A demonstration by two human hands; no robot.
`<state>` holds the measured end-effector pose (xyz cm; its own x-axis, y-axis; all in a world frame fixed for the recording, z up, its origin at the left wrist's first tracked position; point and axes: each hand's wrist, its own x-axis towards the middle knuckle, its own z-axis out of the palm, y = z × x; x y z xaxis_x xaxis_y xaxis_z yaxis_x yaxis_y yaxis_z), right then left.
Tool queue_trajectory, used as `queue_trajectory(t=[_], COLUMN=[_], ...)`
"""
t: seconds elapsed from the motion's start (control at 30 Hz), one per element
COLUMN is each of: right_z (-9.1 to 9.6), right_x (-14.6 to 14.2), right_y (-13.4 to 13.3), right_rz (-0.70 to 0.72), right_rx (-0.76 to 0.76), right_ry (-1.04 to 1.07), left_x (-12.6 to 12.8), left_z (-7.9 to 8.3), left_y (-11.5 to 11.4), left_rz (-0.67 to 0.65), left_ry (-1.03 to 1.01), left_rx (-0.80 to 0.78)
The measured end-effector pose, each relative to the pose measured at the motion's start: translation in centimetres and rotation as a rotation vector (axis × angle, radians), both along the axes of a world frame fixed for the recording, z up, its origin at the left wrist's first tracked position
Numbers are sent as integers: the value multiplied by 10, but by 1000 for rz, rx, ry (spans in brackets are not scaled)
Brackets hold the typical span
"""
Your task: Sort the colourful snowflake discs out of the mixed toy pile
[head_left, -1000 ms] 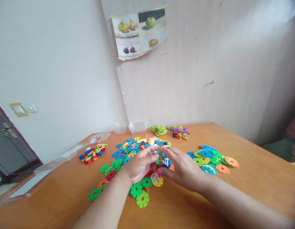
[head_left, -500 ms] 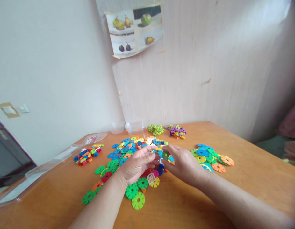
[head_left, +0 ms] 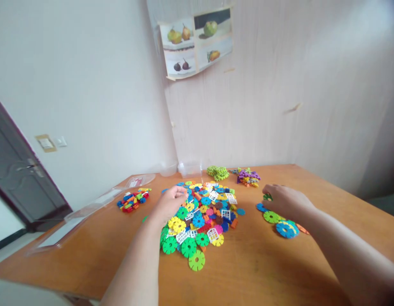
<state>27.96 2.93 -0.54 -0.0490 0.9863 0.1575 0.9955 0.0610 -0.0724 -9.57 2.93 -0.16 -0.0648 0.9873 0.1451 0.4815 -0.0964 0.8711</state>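
A mixed pile of notched plastic discs, white lattice pieces and small blocks lies mid-table. My left hand hovers over the pile's left side with its fingers curled together; whatever they may hold is hidden. To the right, my right hand is above a smaller group of discs, its fingers closed on a green notched disc. Beneath that hand lie a lime disc and a blue disc, while orange discs are partly covered by the wrist.
Small coloured blocks form a heap on the left. Lime-green pieces and purple and yellow pieces sit at the back. Clear plastic containers stand against the wall, and clear lids line the left edge.
My hands have parted from close together over the pile. The right moved to the right-hand discs with a green disc; the left shifted to the pile's left side. The view has turned left.
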Motion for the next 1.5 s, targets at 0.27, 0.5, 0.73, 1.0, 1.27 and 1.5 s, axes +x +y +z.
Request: queue_trajectory(t=[0.27, 0.5, 0.73, 1.0, 1.27, 1.5], right_z=[-7, -14, -21, -23, -10, 6], right_x=[18, 25, 35, 48, 43, -4], right_y=[9, 13, 19, 26, 20, -3], right_rz=[7, 15, 33, 30, -32, 119], right_rx=[-90, -97, -73, -109, -52, 180], right_ry=[-29, -16, 18, 1, 64, 238], left_x=[-17, -15, -19, -20, -10, 20], left_z=[-7, -2, -12, -11, 0, 12], left_y=[-4, -12, -6, -5, -8, -18], left_rz=[-18, -37, -10, -23, -44, -223], left_ry=[433, 486, 448, 464, 253, -148], left_rx=[-58, -53, -30, -40, -3, -43])
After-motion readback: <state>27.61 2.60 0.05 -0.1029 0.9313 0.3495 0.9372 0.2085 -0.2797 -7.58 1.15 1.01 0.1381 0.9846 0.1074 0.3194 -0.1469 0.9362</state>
